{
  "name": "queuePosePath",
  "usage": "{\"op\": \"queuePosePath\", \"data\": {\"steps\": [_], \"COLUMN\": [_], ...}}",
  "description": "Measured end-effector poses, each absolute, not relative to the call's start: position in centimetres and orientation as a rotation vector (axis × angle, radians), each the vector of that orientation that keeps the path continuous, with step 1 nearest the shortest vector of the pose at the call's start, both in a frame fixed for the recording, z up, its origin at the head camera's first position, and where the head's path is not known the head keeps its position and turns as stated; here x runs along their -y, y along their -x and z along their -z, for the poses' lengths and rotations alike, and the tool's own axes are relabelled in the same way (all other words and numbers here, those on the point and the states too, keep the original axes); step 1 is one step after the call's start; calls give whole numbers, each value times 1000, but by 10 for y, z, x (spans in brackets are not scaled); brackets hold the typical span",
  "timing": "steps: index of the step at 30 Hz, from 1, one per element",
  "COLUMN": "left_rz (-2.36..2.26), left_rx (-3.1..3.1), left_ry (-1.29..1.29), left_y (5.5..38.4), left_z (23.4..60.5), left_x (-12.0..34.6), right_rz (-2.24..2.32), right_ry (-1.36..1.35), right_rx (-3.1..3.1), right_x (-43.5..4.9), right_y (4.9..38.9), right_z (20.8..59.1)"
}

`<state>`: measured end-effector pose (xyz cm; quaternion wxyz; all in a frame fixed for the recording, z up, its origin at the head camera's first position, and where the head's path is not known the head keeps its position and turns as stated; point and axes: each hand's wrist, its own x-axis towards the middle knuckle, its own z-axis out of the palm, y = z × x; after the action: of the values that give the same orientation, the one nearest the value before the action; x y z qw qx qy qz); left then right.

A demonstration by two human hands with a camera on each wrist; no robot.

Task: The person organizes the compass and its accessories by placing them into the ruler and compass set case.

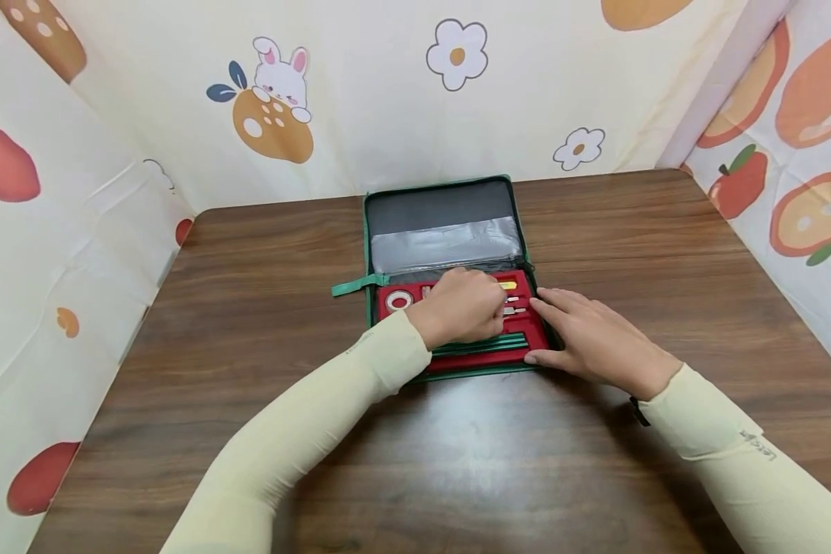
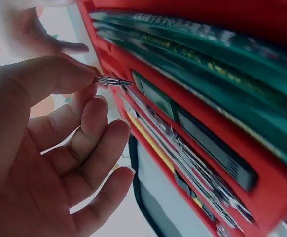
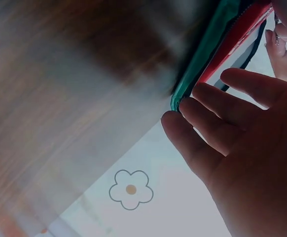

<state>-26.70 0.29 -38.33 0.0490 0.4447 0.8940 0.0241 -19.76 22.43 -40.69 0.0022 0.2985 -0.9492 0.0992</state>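
Observation:
A green zip case [image 1: 450,183] lies unfolded on the table, its red tray [image 1: 481,358] toward me. Over the tray, my left hand [image 1: 462,305] pinches a small pointed metal compass part [image 2: 114,80] between thumb and forefinger, the other fingers loosely bent. Below it in the tray are green pencils [image 2: 183,54], a dark green box [image 2: 202,138], silver compass pieces [image 2: 178,148] and a yellow-handled piece [image 2: 156,148]. My right hand [image 1: 592,335] rests at the case's right edge with fingers extended; in the right wrist view they touch its side.
A white ring-shaped roll [image 1: 399,301] sits in the tray's left corner. The raised lid holds a clear pocket [image 1: 446,244]. A green strap [image 1: 349,287] sticks out leftward onto the wooden table [image 1: 263,308]. Patterned cloth [image 1: 374,92] walls the table's back and sides.

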Motion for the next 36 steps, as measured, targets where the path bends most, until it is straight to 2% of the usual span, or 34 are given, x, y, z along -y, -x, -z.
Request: {"op": "queuePosePath", "data": {"steps": [36], "left_rz": [27], "left_rx": [-2766], "left_ry": [-1369], "left_y": [266], "left_z": [395], "left_x": [-29], "right_rz": [-356], "right_ry": [-836], "right_rx": [3067], "right_x": [-227], "right_y": [195], "right_z": [410]}}
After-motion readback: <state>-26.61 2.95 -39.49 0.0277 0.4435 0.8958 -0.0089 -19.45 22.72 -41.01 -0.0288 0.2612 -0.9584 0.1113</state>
